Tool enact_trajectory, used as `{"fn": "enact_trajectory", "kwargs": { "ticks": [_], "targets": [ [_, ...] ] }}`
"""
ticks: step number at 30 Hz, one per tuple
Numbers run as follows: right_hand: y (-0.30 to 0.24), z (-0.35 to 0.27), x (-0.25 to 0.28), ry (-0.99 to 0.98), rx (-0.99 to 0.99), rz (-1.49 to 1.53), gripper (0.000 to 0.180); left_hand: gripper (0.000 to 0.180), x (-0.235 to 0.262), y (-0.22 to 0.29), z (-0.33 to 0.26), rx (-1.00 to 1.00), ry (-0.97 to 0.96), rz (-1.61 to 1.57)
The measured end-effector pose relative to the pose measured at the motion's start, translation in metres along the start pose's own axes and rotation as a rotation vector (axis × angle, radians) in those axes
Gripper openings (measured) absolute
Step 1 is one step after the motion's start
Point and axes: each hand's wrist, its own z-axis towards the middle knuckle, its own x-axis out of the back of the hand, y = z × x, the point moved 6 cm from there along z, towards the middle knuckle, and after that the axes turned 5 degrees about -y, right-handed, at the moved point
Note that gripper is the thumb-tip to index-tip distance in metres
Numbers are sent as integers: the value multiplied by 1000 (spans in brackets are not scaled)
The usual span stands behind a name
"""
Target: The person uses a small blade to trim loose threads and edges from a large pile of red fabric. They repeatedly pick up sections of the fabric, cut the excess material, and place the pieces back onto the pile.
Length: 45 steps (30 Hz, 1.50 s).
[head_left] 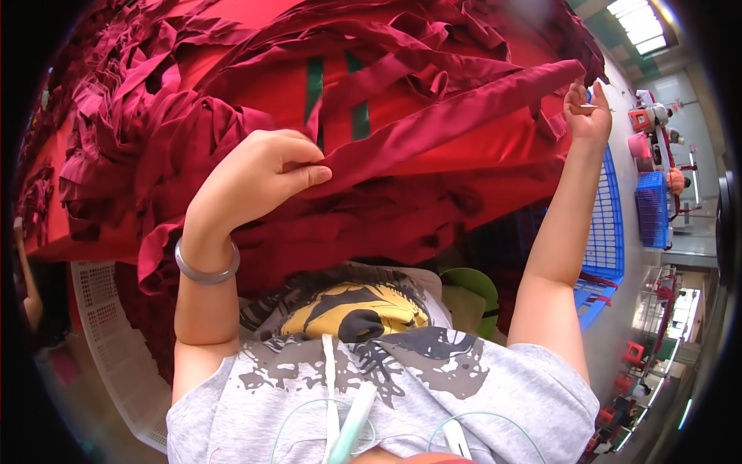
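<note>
A long dark red fabric strip (448, 127) stretches slantwise between my two hands, above the red-covered table. My left hand (267, 166), with a grey bangle (207, 272) on its wrist, pinches the strip's near left part between thumb and fingers. Further off and to the right, my right hand (589, 114) is raised with curled fingers at the strip's far end. A thin, shiny sliver of something lies across that hand's palm; it is too small to name. Around and under the strip lie heaps of similar dark red strips (185, 124), loosely tangled.
Dark red cloth hangs over the table's near edge. A white perforated basket (100, 309) stands at the lower left, a blue plastic crate (607, 224) at the right. Beyond are more blue crates (653, 209) and red stools (634, 353). Someone else's arm (31, 286) shows at the far left.
</note>
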Motion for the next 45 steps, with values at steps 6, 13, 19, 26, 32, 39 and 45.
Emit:
{"fn": "enact_trajectory", "kwargs": {
  "ticks": [6,13,19,26,32,39,45],
  "targets": [
    [1,-4,40,23,-52,-59,19,21,31,-22,27,222,556,636],
    [61,-92,37,95,-300,-110,13,15,33,14,14,-143,521,67],
    [54,-123,11,-259,-313,-62,39,29,20,4,5,-8,185,-161],
    [-99,-44,52,-61,222,-261,16,33,12,-7,-2,108,173,211],
    [-132,-3,96,401,275,-379,13,27,16,-9,-6,236,290,441],
    [-160,39,217,531,149,-595,18,22,15,-21,3,289,272,569],
    [-132,9,179,682,481,-842,40,21,19,-19,7,342,204,524]
  ]
}}
